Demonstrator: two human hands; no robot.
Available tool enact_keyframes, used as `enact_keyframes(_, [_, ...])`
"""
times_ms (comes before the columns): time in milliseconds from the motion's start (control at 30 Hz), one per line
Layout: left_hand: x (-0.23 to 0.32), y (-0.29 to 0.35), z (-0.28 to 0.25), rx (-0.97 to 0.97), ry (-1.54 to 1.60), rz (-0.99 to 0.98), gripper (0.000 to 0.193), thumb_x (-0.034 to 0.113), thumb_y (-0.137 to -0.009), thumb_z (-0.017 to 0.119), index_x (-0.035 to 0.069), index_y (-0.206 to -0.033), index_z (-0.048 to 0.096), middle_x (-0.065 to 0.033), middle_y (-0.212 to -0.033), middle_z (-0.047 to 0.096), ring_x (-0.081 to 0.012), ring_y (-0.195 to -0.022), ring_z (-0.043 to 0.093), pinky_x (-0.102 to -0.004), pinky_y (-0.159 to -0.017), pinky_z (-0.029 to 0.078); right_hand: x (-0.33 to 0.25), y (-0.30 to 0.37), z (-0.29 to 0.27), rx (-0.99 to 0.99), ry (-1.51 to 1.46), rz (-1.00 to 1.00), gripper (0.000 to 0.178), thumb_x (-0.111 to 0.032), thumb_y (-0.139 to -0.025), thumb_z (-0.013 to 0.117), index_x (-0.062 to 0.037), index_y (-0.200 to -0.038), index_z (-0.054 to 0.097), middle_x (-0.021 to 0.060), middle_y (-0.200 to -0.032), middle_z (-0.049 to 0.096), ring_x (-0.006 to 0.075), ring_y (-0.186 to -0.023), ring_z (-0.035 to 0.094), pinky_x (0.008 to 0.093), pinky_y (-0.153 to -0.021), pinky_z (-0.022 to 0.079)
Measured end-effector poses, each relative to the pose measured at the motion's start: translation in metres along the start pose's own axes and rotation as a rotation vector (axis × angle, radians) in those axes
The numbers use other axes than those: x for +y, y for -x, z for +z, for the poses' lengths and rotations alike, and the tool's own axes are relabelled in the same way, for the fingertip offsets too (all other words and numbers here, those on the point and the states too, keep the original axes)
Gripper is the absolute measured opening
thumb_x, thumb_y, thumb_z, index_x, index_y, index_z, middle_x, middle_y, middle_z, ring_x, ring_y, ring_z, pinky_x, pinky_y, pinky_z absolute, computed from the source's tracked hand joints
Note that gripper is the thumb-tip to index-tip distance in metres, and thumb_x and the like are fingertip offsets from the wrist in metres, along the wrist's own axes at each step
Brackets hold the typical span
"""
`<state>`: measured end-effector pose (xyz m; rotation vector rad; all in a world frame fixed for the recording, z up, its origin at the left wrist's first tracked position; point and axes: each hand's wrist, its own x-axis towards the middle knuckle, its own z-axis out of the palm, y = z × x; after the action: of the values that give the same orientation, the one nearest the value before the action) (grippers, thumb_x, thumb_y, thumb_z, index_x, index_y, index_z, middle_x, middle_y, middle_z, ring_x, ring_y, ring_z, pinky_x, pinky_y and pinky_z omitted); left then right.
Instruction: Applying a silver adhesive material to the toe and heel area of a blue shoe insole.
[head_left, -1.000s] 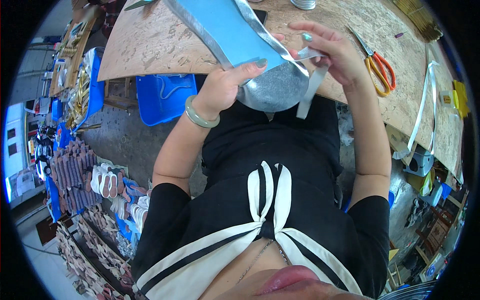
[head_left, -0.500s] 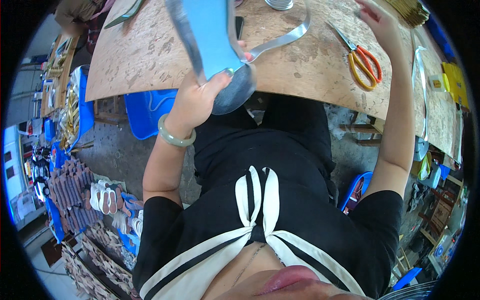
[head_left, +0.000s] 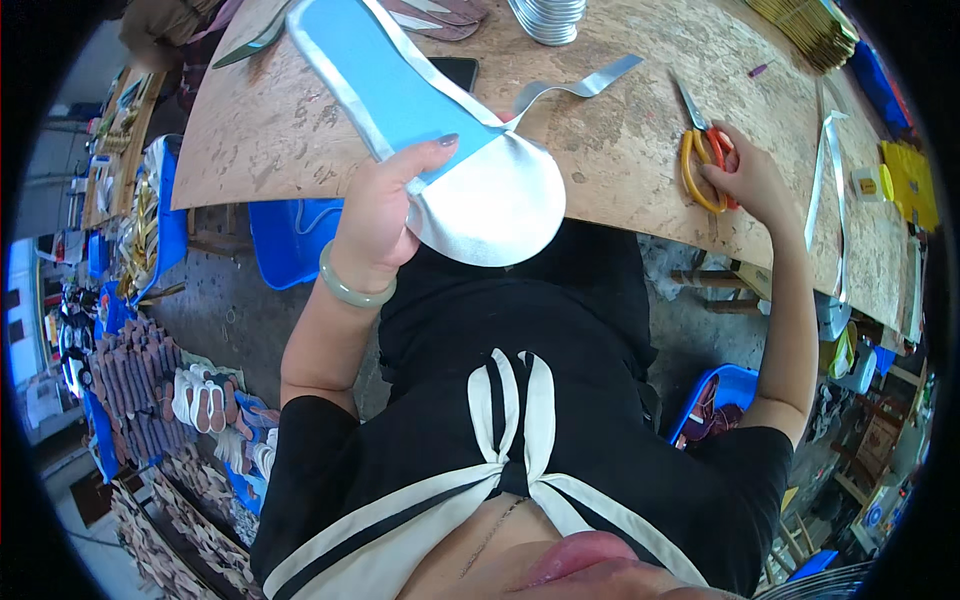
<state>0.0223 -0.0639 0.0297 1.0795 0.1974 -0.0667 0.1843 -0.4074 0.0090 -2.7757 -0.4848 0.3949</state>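
My left hand (head_left: 378,215) grips a shoe insole (head_left: 365,75) above the table's near edge, thumb on top. Its long part is light blue with a silver border, and its rounded end nearest me is all silver. From the insole's right side a loose silver strip (head_left: 585,84) trails to the right, its end free. On the right, my right hand (head_left: 760,182) has its thumb and fingers closed on the handles of a pair of scissors (head_left: 690,165). One handle loop is yellow, the other orange. The blades point away from me.
A roll of silver strip (head_left: 550,22), a dark phone (head_left: 455,72) and brownish sole pieces (head_left: 445,22) lie farther back on the wooden table (head_left: 270,140). Gold bundles (head_left: 805,32) sit at the far right, silver strips (head_left: 836,200) at the right edge. Below left stands a blue bin (head_left: 285,245).
My right hand has come down from the far right onto the scissors, which have shifted slightly left. The insole has turned and moved nearer me, its silver rounded end now facing up.
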Motion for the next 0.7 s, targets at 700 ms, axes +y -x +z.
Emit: enact_keyframes(700, [0.000,-0.013,0.024,-0.159,-1.160,0.941,0.047,0.009,-0.067,0.076,0.004,-0.112,0.061,-0.0076,-0.101,0.047,-0.0180,-0.088,0.050,-0.0249,-0.075,0.042,-0.067,0.082,0.070,-0.390,-1.139,-0.369,0.102,-0.054,-0.057,0.080,-0.0082,-0.134,0.032,0.0031,-0.095,0.049,0.0126,-0.081,0.048,0.0260,-0.074,0.042])
